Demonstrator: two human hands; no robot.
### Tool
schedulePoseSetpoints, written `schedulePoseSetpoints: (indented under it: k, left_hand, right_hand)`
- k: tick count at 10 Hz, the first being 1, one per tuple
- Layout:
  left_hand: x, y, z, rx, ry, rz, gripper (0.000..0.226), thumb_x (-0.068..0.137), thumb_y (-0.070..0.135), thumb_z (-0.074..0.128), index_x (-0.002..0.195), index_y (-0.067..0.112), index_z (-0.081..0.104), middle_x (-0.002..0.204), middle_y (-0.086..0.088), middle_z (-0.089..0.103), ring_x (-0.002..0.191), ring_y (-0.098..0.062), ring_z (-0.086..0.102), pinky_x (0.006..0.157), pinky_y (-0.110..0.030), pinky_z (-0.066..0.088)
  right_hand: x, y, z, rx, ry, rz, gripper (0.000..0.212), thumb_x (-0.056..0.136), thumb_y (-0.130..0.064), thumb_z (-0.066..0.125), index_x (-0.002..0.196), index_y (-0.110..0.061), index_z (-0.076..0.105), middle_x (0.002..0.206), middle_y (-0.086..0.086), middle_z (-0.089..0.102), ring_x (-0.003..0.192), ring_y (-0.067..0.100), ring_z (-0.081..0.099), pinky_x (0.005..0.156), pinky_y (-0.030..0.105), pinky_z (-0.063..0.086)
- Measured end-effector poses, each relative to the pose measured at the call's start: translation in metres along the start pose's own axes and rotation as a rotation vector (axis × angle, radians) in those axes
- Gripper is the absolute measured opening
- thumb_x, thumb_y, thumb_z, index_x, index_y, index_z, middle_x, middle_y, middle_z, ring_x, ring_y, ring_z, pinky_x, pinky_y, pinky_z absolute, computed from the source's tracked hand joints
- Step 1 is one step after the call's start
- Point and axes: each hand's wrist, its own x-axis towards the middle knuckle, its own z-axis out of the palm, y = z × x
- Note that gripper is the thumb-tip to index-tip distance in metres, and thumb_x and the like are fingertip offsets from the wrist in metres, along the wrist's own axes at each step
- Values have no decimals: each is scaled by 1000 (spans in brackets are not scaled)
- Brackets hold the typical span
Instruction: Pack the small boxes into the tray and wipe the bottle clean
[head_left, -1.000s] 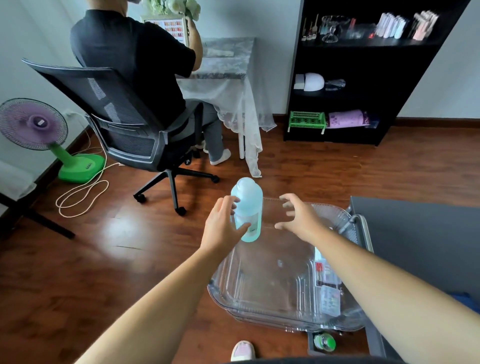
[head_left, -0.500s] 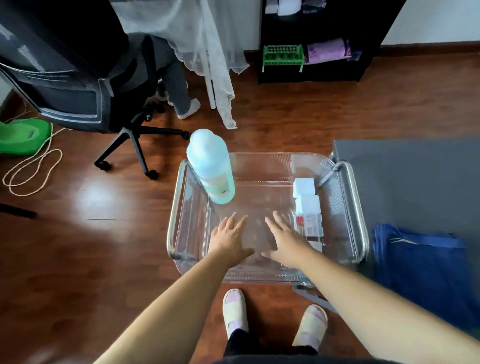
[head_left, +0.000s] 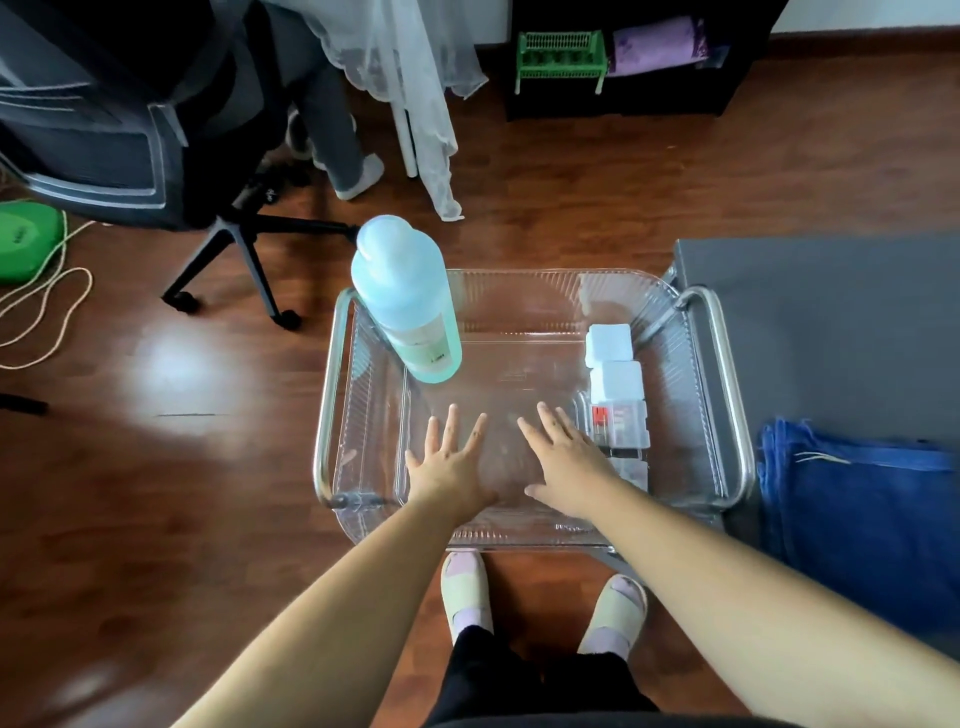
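Observation:
A clear plastic tray (head_left: 524, 291) with ribbed walls sits on a metal-railed stand in front of me. A pale blue bottle (head_left: 410, 306) stands upright in its far left corner. Several small white boxes (head_left: 614, 374) lie in a row along the tray's right side, one with a red label. My left hand (head_left: 449, 460) and my right hand (head_left: 563, 454) rest flat, fingers spread, over the tray's near middle. Neither holds anything.
A grey table surface (head_left: 831, 322) lies to the right with a folded blue cloth (head_left: 857, 509) on it. A black office chair (head_left: 156, 130) with a seated person stands far left. A black shelf (head_left: 613, 57) is at the back. My slippered feet (head_left: 545, 597) are below the tray.
My left hand has let go of the bottle, which now stands in the tray. Both hands came back to the tray's near side, and the view has tilted down.

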Motion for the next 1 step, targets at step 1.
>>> schedulePoseSetpoints:
  k: [1]
  left_hand:
    - [-1, 0, -1, 12, -1, -1, 104, 81, 57, 64, 149, 41, -15, 158, 1, -28, 147, -27, -19, 115, -60, 7]
  right_hand:
    - [-15, -4, -43, 283, -111, 42, 69, 89, -43, 59, 147, -28, 25, 155, 2, 31, 134, 23, 42, 102, 37, 43]
